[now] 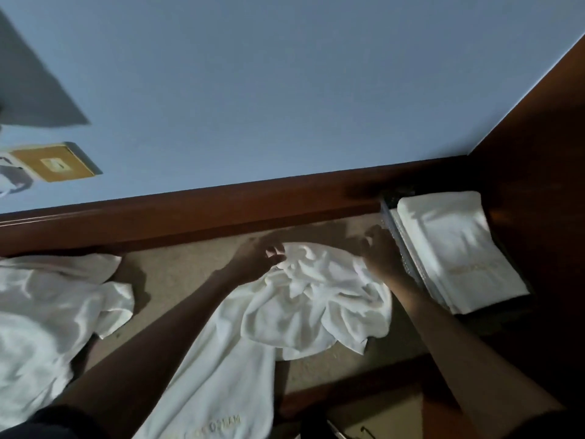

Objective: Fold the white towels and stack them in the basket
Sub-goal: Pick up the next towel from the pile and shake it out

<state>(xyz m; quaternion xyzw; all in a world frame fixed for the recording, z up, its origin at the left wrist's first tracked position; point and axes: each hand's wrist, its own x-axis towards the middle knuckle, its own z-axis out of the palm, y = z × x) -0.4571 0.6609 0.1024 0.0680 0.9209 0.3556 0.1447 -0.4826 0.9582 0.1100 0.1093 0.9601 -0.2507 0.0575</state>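
Note:
A crumpled white towel (304,299) lies bunched on the beige surface in the middle, and its lower end trails toward me with gold lettering. My left hand (258,258) pinches the towel's far left edge with curled fingers. My right hand (378,251) grips the far right edge, close to the basket. The dark basket (400,245) stands at the right and holds a stack of folded white towels (452,248), the top one marked with gold lettering.
More loose white towels (47,318) lie heaped at the left. A dark wooden ledge (190,210) runs along the far side under a pale wall, and a wooden panel (538,137) rises at the right. A brass wall plate (55,163) is at far left.

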